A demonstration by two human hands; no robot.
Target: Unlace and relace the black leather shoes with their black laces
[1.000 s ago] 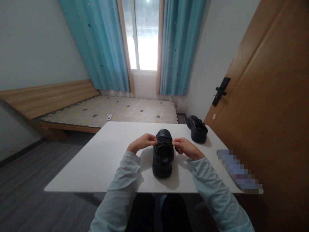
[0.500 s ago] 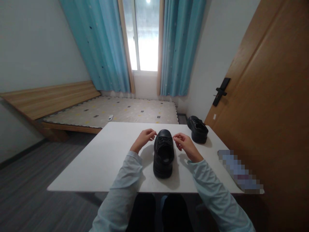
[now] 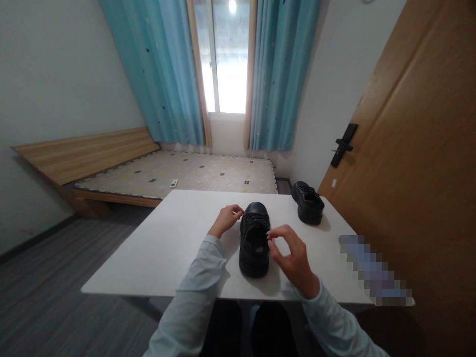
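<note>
A black lace-up shoe (image 3: 255,263) stands upright on the white table in front of me, toe pointing away and opening toward me. My left hand (image 3: 227,219) is at its left side near the laces, thumb and fingers drawn together in a pinch. Whatever lies between those fingertips is too small to make out. By the right rim of the shoe's opening is my right hand (image 3: 292,255), its thumb and forefinger curved with a small gap at the tips. Nothing shows in that gap. A second black shoe (image 3: 309,206) rests at the table's far right corner.
The white table (image 3: 148,263) reaches to a bed (image 3: 197,173) with a small white remote (image 3: 173,183) on it. A blurred-out flat item (image 3: 375,270) lies along the right edge. Beyond it stands a wooden door (image 3: 420,173) with a black handle (image 3: 344,145).
My right hand has moved from beside the shoe's laces back toward me, to the rim of the opening. My left hand stays by the laces. The view has shifted slightly.
</note>
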